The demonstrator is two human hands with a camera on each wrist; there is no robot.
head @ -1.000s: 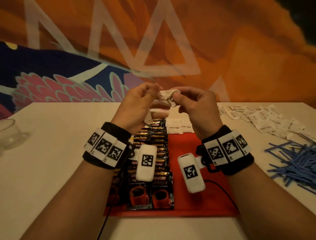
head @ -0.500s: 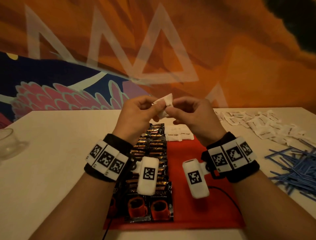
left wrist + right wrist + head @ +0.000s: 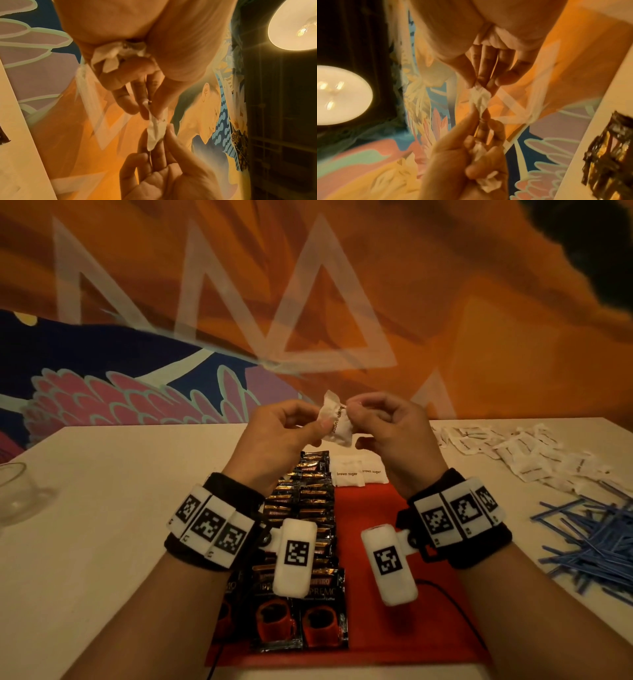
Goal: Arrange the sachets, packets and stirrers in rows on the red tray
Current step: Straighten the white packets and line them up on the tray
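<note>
Head view: left hand and right hand pinch raised sachet.

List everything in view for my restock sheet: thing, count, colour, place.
red tray: one, red, table centre
coffee packets: many, black and gold, rows on tray's left side
brown sugar sachets: two, white, tray's far edge
held sachet: one, white, above the tray
crumpled sachets: count unclear, white, in left palm
loose sachets: pile, white, table far right
stirrers: pile, blue, table right
glass: one, clear, table left
left hand: pinches held sachet
right hand: pinches held sachet
</note>
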